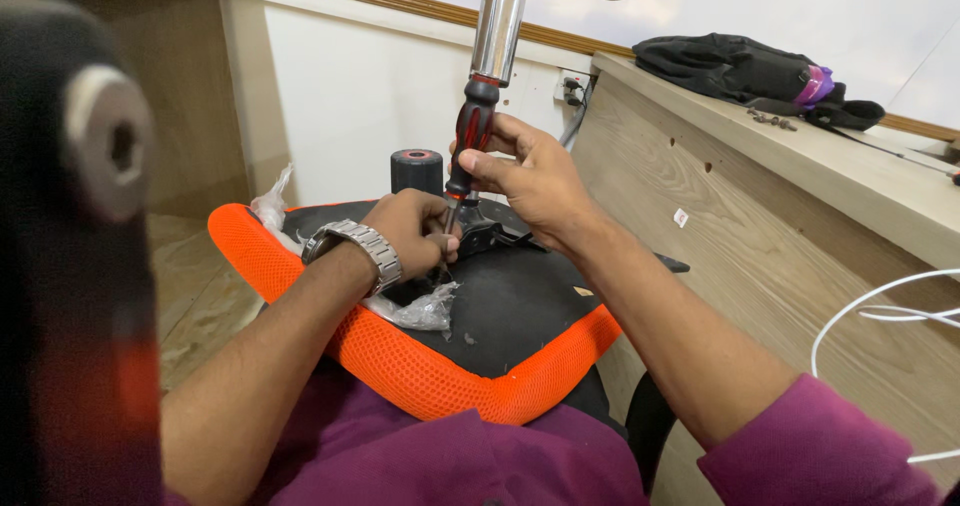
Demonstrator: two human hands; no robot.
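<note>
Beside a wooden worktop (760, 216), right hand (530, 171) grips the screwdriver (470, 131); left hand (415, 231) pinches its tip beside a crumpled clear bag (420, 311) on the seat (520, 316).

A black bag (745, 69) lies on the wooden counter (860, 181), beside loose screws (772, 118).

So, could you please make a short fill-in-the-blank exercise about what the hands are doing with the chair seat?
1. The right hand holds a screwdriver with a red and ____ handle.
2. The upturned chair seat has a mesh edge coloured ____.
3. The left hand wears a metal ____ on its wrist.
4. A crumpled clear ____ bag lies on the seat beside the left hand.

Missing words: black; orange; watch; plastic
</note>
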